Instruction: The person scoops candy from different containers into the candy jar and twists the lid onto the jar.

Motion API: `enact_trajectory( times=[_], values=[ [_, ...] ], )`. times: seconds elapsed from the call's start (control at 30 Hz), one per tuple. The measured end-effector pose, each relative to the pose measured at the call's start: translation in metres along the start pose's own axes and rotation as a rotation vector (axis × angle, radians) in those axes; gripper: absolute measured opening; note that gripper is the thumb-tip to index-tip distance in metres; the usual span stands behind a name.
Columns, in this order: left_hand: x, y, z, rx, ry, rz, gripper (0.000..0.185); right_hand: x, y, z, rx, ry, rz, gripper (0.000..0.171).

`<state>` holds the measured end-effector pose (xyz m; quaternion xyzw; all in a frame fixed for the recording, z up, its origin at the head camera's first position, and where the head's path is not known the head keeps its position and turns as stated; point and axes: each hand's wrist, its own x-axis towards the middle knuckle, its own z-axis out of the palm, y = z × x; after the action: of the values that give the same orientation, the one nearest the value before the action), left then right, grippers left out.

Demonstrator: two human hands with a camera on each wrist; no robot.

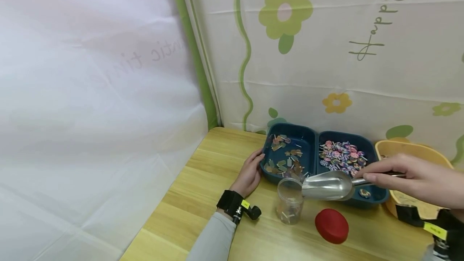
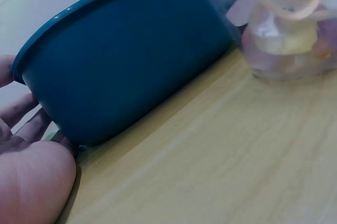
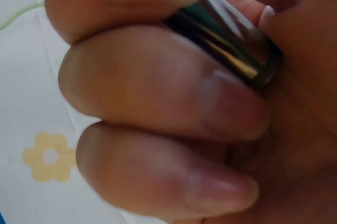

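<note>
Fingers point(image 3: 158, 92) of the right hand point(image 1: 417, 178) grip a shiny metal scoop point(image 1: 328, 186) over a clear jar point(image 1: 289, 206). Left hand point(image 1: 250, 172), fingers relaxed, touches the smooth blue two-compartment tray point(image 1: 308, 136). Round red lid point(image 1: 331, 225) lies near the jar on the wooden worktop point(image 1: 195, 188); yellow bowl point(image 1: 409, 148) stands beside the tray.

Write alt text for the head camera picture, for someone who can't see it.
A right hand holds a metal scoop by its handle over a clear jar on a wooden table. The left hand rests against a blue two-compartment tray of small candies; a red lid lies nearby.
</note>
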<state>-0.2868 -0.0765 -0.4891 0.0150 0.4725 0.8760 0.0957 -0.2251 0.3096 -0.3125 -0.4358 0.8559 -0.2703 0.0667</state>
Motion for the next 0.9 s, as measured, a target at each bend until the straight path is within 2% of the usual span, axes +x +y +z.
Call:
enact_trajectory(
  times=[0.2, 0.3, 0.4, 0.53, 0.63, 0.73, 0.9],
  values=[
    [0.000, 0.000, 0.000, 0.000, -0.012, 0.002, 0.047, -0.007, -0.001, -0.001, -0.104, 0.129, 0.073, 0.033],
    [0.001, 0.000, 0.000, 0.003, -0.007, -0.001, 0.047, -0.003, -0.005, 0.000, -0.177, 0.157, 0.136, 0.026],
    [0.001, 0.000, 0.000, 0.007, 0.000, -0.007, 0.047, 0.007, -0.009, 0.000, -0.228, 0.130, 0.232, 0.020],
    [0.001, 0.000, -0.002, 0.007, 0.004, -0.006, 0.048, 0.029, -0.013, 0.004, -0.183, 0.065, 0.317, 0.023],
    [0.000, 0.000, -0.002, 0.003, -0.002, -0.002, 0.048, 0.047, -0.013, 0.008, -0.109, 0.034, 0.317, 0.020],
    [0.000, 0.000, -0.002, -0.002, -0.010, 0.001, 0.047, 0.064, -0.012, 0.016, -0.089, 0.036, 0.312, 0.021],
    [0.000, 0.001, 0.000, -0.004, -0.011, 0.001, 0.047, 0.089, -0.006, 0.035, -0.137, 0.068, 0.359, 0.022]
  ],
)
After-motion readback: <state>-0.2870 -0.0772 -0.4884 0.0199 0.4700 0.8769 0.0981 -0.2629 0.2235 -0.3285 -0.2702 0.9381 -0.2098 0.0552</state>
